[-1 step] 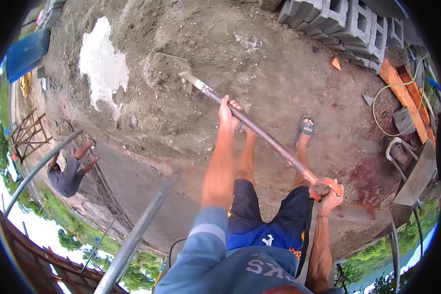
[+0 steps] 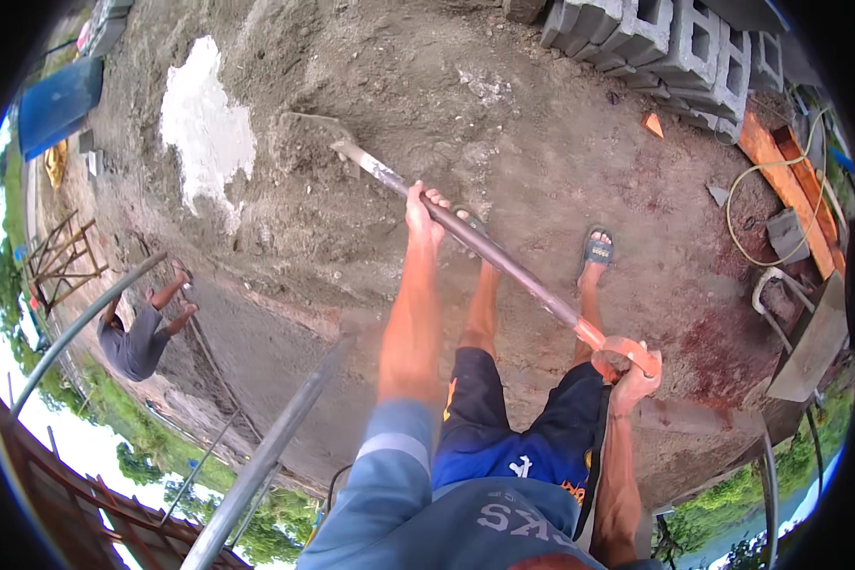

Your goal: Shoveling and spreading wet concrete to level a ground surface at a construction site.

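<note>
Shovel [image 2: 503, 262]: Blade at Grey Material, Two-Handed Hold

Progress: your blade [image 2: 342, 133] is set at the loose grey material [image 2: 304, 223]; its load cannot be told. The white powdery patch [image 2: 204, 123], left of the blade, appears largely unblended; the finished share cannot be judged.

Position: the shaft slants across your front. Your left hand [image 2: 424, 211] is closed around its forward part, nearest the blade; your right hand [image 2: 636, 382] is wrapped on the orange end handle [image 2: 646, 359], well apart from the blade.
</note>
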Demonstrator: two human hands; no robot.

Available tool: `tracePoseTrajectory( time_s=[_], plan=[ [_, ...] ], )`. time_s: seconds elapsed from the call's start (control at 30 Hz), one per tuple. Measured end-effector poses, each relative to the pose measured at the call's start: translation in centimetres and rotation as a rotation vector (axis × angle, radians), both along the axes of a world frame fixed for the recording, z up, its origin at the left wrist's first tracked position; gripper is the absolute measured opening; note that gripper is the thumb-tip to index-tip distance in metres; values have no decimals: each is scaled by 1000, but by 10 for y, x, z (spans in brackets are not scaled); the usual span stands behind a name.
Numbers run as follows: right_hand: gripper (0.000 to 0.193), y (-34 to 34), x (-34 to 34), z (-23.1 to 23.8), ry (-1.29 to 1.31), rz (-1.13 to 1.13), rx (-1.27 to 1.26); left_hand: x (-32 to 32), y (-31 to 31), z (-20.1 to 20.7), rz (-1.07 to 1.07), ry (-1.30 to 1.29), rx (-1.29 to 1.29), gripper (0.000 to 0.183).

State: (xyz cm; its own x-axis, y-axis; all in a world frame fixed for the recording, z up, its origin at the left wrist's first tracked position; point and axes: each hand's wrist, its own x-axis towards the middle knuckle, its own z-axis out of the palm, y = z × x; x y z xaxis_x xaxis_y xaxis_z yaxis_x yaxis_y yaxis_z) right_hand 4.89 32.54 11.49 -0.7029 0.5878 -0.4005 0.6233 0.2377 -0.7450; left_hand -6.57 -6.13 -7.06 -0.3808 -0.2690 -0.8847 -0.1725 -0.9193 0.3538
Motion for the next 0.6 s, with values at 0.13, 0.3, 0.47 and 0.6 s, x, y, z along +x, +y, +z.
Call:
tracePoseTrajectory(
  time_s=[0.13,0.3,0.47,0.6],
  plan=[
    [25,-104,-52,53,554,681,-175,-13,-152,98,14,70,-276,24],
    [29,-104,-37,62,620,913,-131,-11,-161,183,-21,131,-504,27],
    [17,12,-16,26,232,537,-489,-24,-40,176,-103,167,-487,19],
    [9,131,47,-11,-53,-153,-545,-22,120,98,-104,-21,-107,22]
  ],
)
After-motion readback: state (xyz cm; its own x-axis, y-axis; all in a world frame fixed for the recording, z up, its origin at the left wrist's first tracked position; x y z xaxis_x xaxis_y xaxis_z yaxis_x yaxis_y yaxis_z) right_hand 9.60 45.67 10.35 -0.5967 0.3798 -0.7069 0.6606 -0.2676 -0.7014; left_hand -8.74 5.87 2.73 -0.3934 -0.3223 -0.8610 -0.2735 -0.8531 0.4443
